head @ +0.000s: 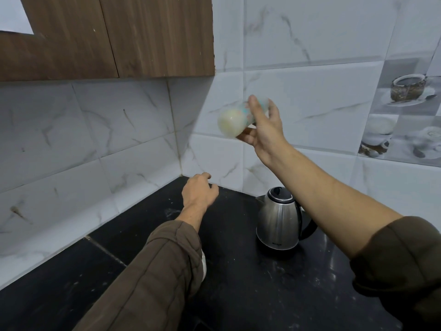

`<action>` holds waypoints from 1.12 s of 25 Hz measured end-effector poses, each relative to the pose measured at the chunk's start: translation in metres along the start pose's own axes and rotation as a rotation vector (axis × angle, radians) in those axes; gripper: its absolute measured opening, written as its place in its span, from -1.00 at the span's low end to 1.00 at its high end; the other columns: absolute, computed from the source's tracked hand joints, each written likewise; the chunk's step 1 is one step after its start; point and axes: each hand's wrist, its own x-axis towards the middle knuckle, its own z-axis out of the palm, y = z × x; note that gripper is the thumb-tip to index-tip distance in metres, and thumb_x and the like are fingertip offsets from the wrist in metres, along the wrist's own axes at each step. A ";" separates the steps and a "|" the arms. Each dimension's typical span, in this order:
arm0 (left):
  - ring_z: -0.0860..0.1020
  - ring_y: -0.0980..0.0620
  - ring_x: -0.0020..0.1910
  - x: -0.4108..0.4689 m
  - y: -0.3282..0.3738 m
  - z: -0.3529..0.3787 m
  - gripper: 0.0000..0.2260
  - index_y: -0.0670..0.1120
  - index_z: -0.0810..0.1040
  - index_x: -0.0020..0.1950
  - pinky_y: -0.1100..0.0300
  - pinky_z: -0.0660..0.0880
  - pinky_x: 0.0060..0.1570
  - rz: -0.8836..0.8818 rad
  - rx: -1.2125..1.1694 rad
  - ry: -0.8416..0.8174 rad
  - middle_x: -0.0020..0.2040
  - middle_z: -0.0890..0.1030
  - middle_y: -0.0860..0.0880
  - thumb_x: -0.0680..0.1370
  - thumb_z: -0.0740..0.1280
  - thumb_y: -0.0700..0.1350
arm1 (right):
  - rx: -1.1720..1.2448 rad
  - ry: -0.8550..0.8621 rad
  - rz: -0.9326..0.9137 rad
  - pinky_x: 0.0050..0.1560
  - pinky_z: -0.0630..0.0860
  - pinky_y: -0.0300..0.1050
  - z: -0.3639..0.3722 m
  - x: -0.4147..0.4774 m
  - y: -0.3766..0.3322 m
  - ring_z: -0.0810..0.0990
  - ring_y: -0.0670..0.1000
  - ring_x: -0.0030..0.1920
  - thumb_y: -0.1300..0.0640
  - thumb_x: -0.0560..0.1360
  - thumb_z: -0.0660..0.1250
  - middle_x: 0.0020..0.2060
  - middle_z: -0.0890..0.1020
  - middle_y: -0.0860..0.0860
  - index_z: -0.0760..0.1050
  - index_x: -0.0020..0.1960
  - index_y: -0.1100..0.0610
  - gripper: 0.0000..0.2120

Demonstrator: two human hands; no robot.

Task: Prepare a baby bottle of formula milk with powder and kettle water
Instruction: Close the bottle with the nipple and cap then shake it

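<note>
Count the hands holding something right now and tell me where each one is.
1. The right hand, raised in front of the wall tiles, holds the blurred baby bottle above the kettle. The left hand hangs over the black counter, seemingly empty.

Even cool light, motion-blurred bottle (pixel 238 118), bowed wide-angle edges.

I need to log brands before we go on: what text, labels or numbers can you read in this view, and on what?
Nothing here reads clearly.
Kettle: a small dark brand mark low on the steel body, too small to read.
Baby bottle in the right hand: coloured print on the side, blurred; no words or scale numbers legible.
Decorative wall tiles: pictures of cups only, no legible text.
</note>
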 end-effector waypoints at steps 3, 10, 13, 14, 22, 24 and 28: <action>0.57 -0.09 0.25 0.001 -0.003 0.000 -0.60 -0.04 0.52 0.45 0.01 0.54 0.12 -0.011 -0.005 -0.004 0.31 0.60 -0.06 0.62 0.31 -0.01 | 0.060 -0.008 0.085 -0.17 0.71 0.06 -0.001 0.006 0.000 0.76 0.14 -0.11 -0.05 0.63 0.43 0.29 0.57 0.18 0.29 0.50 0.07 -0.45; 0.57 -0.11 0.26 0.000 -0.005 0.002 -0.61 -0.03 0.52 0.44 0.01 0.53 0.11 -0.012 -0.001 -0.010 0.30 0.61 -0.06 0.62 0.31 -0.01 | 0.005 -0.125 0.050 -0.21 0.69 0.00 0.002 0.002 0.000 0.74 0.08 -0.08 -0.08 0.65 0.38 0.16 0.62 0.12 0.38 0.50 0.10 -0.50; 0.56 -0.11 0.26 0.000 -0.006 0.001 -0.61 -0.03 0.52 0.44 0.00 0.53 0.12 -0.020 0.000 -0.009 0.30 0.61 -0.07 0.61 0.30 -0.01 | 0.013 -0.115 0.137 -0.18 0.72 0.02 -0.003 0.004 0.001 0.75 0.08 -0.09 -0.11 0.65 0.38 0.13 0.63 0.12 0.45 0.33 0.09 -0.63; 0.56 -0.11 0.26 0.001 -0.006 0.001 -0.60 -0.03 0.52 0.45 0.00 0.53 0.13 -0.022 0.000 -0.011 0.30 0.60 -0.07 0.62 0.31 0.00 | -0.107 -0.213 0.154 -0.19 0.73 0.01 -0.005 -0.001 0.001 0.75 0.08 -0.09 -0.11 0.64 0.38 0.10 0.64 0.10 0.48 0.28 0.03 -0.69; 0.55 -0.11 0.28 -0.001 -0.001 0.000 -0.60 -0.04 0.51 0.46 0.00 0.52 0.15 -0.010 -0.011 -0.005 0.33 0.59 -0.07 0.62 0.31 -0.03 | -0.045 -0.075 0.107 -0.18 0.71 0.05 0.001 0.001 0.005 0.76 0.17 -0.03 -0.06 0.62 0.43 0.25 0.60 0.18 0.30 0.53 0.06 -0.42; 0.55 -0.11 0.28 0.000 0.000 0.000 -0.60 -0.04 0.51 0.46 0.00 0.52 0.15 -0.007 -0.007 -0.008 0.32 0.59 -0.07 0.62 0.31 -0.02 | -0.221 -0.261 0.114 -0.26 0.69 -0.01 0.001 -0.008 0.002 0.75 0.15 -0.13 -0.05 0.64 0.40 0.16 0.63 0.12 0.34 0.53 -0.02 -0.48; 0.56 -0.10 0.25 0.001 0.001 -0.004 -0.59 -0.04 0.51 0.46 0.00 0.53 0.14 0.000 0.003 -0.004 0.32 0.60 -0.06 0.61 0.31 -0.02 | -0.236 -0.352 0.034 -0.33 0.65 -0.07 0.004 -0.013 -0.002 0.75 0.12 -0.16 -0.02 0.64 0.39 0.15 0.66 0.10 0.36 0.51 -0.08 -0.53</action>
